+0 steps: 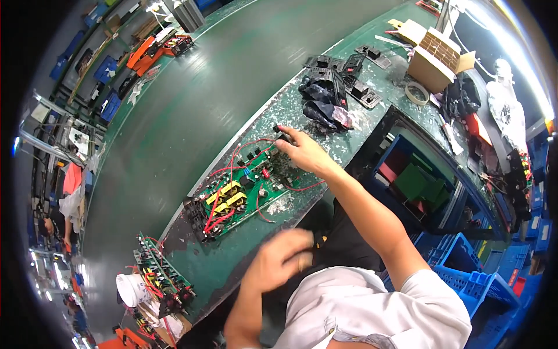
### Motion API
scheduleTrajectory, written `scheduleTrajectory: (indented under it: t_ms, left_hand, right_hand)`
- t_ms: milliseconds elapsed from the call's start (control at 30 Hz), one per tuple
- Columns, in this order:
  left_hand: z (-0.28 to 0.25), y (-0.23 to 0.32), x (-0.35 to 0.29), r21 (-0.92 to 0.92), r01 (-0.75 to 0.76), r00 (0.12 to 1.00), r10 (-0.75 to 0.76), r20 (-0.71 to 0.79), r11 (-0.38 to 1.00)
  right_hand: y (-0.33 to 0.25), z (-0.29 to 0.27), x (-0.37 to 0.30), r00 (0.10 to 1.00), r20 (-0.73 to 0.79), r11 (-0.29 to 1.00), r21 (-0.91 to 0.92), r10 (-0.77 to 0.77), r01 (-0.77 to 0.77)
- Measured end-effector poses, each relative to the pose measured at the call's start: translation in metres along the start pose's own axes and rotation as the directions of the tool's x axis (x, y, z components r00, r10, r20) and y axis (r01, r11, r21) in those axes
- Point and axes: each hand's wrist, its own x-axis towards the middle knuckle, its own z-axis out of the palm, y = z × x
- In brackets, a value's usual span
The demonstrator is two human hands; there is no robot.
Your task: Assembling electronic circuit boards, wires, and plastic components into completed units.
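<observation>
A long green circuit board [251, 185] lies on the workbench, with red wires, yellow-wrapped coils and several black components on it. A black end piece [197, 220] sits at its near left end. My right hand [303, 152] reaches over the far right end of the board, its fingers closed around the edge there; the palm hides part of the grip. My left hand [280, 260] is in the air near the bench's front edge, apart from the board. Its fingers look bent but are smeared by motion.
Black plastic housings [349, 75] and dark bags [322, 104] lie behind the board. More boards [160, 270] stand at left beside a white bucket [132, 289]. A divided carton [435, 61] and tape roll [417, 93] are at back right, blue crates [465, 279] at lower right.
</observation>
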Motion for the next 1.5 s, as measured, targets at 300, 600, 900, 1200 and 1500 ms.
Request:
scheduleTrajectory:
  t_ms: [300,600,900,1200,1500]
  left_hand:
    - [0.181,-0.237,-0.305,-0.898,0.341,-0.050,-0.949,-0.312,0.277]
    - [0.222,-0.241,-0.327,-0.831,0.479,-0.084,-0.928,-0.362,0.281]
    - [0.246,-0.210,-0.312,-0.681,0.548,-0.030,-0.803,-0.596,0.485]
    - [0.288,-0.220,-0.338,-0.444,0.626,0.063,-0.610,-0.790,0.641]
    - [0.290,-0.233,-0.379,-0.100,0.692,0.291,-0.403,-0.868,0.715]
  right_hand:
    - [-0.001,0.001,0.005,0.999,-0.038,0.989,-0.147,-0.025,0.019]
    - [0.001,-0.001,-0.001,0.998,0.038,0.998,-0.015,0.058,-0.058]
    - [-0.036,0.023,-0.004,0.801,-0.113,0.650,-0.656,-0.588,0.384]
    - [-0.030,0.088,0.051,0.750,0.455,0.467,-0.592,-0.480,0.657]
    - [-0.025,0.116,0.062,0.804,0.491,0.718,-0.420,-0.335,0.555]
